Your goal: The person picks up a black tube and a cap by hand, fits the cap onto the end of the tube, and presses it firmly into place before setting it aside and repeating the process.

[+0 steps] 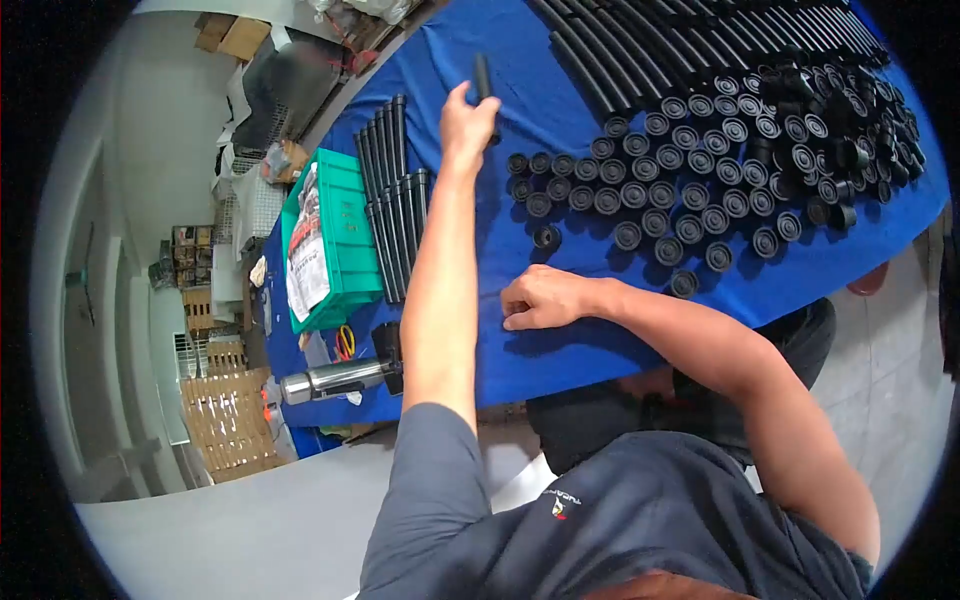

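the desk (560, 355), wrapped in smooth blue cloth with soft creases, spans the view. long black tubes (578, 75) lie side by side at its far right, straight, slender and faintly glossy. next to their near ends spreads a broad field of loose black caps (734, 131), round and squat, marked with concentric rings; they are loosely spaced on the left and heaped on the right. the green crate (350, 240), of rigid ribbed plastic, holds a crumpled printed sheet (308, 250). beside it, a smaller group of tubes (400, 130) lies in two neat sets with wider ends, apparently already capped. judged by these groups, the finished share is small and most pieces remain loose. a shiny metal cylinder (335, 381) lies near the crate. the left hand (468, 125) is closed around one black tube (483, 72), held over the far part of the desk, between the two groups. the right hand (545, 297) rests on the cloth with curled fingers; whether it encloses anything cannot be told. a single cap (546, 237) lies just beyond it, apart from the others.
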Demonstrator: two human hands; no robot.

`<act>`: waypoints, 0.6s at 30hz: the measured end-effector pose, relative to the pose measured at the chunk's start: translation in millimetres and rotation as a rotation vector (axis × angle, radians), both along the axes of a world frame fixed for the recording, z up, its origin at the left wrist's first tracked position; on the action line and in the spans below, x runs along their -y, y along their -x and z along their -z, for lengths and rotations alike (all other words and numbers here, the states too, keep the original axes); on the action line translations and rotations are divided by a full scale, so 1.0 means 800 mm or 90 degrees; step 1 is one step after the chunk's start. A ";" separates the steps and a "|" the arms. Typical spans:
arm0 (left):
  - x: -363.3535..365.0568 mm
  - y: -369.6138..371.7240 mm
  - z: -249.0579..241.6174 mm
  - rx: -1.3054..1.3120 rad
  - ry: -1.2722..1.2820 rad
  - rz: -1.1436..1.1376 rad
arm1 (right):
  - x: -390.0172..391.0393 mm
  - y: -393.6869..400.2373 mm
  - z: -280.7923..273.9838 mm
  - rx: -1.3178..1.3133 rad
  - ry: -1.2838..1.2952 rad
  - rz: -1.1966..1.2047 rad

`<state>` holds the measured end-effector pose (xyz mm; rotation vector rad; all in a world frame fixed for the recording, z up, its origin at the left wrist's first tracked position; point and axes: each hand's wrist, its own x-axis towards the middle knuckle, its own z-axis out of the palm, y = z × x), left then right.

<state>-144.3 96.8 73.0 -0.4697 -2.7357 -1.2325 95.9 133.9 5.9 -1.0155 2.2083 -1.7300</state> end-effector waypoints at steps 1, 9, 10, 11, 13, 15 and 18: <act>0.026 -0.017 -0.006 0.069 -0.044 0.009 | 0.002 -0.001 0.001 -0.002 0.000 0.002; 0.180 -0.244 0.001 -0.064 0.206 -0.025 | 0.012 -0.003 0.013 -0.059 -0.004 0.024; 0.200 -0.260 0.016 -0.060 0.217 -0.041 | 0.010 -0.005 0.010 -0.081 -0.022 0.021; 0.214 -0.276 0.028 -0.051 0.219 -0.043 | 0.009 -0.008 0.005 -0.102 -0.041 0.017; 0.224 -0.306 0.038 -0.034 0.237 -0.068 | 0.010 -0.017 -0.003 -0.137 -0.049 -0.004; 0.234 -0.324 0.047 -0.013 0.245 -0.080 | 0.017 -0.032 -0.006 -0.154 -0.076 -0.036; 0.232 -0.328 0.054 0.013 0.229 -0.080 | 0.040 -0.057 -0.001 -0.243 -0.083 -0.070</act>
